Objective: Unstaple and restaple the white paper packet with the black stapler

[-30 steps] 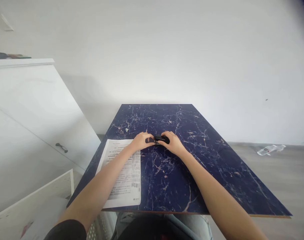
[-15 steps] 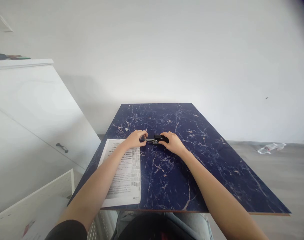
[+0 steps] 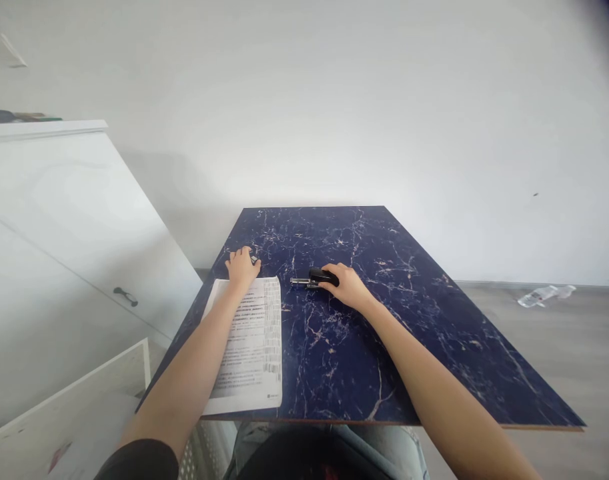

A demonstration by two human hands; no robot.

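My right hand [image 3: 347,285] is closed round the right end of a black stapler [image 3: 317,275] near the table's middle. The stapler's silver metal rail sticks out to the left. My left hand [image 3: 241,265] is over the table's left side, just beyond the far edge of the printed paper [image 3: 254,347]. Its thumb and fingers are apart, around a small pale item [image 3: 254,260] on the table. The left forearm passes over the paper and hides part of it.
The dark blue marble-patterned table [image 3: 334,353] stands against a white wall. A white cabinet [image 3: 84,220] with a dark handle is at the left. Crumpled clear plastic [image 3: 544,296] lies on the floor at the right.
My left hand has left the stapler's rail and moved left to the small pale item. My right hand and the stapler have stayed in place.
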